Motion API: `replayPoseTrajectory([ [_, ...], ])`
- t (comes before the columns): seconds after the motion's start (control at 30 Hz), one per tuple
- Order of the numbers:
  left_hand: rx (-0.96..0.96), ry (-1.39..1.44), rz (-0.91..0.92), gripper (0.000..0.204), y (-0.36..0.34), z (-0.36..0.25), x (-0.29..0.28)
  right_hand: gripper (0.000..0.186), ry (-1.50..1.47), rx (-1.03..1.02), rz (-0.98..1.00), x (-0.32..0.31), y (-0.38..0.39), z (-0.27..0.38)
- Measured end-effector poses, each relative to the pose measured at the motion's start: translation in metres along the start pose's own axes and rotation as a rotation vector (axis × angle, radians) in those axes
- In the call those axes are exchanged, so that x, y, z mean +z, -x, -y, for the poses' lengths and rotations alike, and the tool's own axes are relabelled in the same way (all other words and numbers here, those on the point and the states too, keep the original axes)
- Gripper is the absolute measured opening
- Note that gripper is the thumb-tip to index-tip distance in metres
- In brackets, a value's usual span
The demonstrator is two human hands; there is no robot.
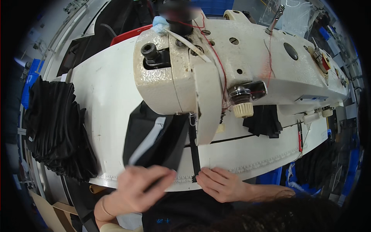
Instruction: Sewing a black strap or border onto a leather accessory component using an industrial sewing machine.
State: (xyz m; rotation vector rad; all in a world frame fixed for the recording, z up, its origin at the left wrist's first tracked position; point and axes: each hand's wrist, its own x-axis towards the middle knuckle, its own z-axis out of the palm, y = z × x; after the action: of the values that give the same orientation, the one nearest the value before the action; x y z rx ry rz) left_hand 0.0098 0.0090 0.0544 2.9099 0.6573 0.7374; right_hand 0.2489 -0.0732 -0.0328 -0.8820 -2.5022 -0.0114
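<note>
A black fabric piece (176,141) with a pale grey strip (148,139) and a zipper edge lies under the head of the white sewing machine (166,91). From beside the needle area a narrow black strip (195,158) runs toward me. My right hand (222,185) pinches its near end at the table's front edge. Just in front of the fabric piece is my left hand (143,187), blurred, its thumb and forefinger brought together. Whatever lies between those fingertips is too smeared to make out.
Black fabric pieces are piled (58,127) at the table's left. Under the machine arm lie more black pieces (263,120). Red-handled snips (300,137) rest on the right. Red thread (220,58) runs down the machine. A printed ruler (266,160) follows the front edge.
</note>
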Motion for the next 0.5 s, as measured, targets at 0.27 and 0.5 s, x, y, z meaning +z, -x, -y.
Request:
replayPoseTrajectory([
  [0.27, 0.168, -0.118, 0.142, 0.030, 0.027, -0.037, 0.071, 0.028, -0.070, 0.037, -0.017, 0.002, 0.004, -0.001],
  [0.5, 0.147, -0.069, 0.129, 0.032, 0.024, -0.037, 0.071, 0.028, -0.057, 0.029, -0.032, 0.003, 0.004, -0.001],
])
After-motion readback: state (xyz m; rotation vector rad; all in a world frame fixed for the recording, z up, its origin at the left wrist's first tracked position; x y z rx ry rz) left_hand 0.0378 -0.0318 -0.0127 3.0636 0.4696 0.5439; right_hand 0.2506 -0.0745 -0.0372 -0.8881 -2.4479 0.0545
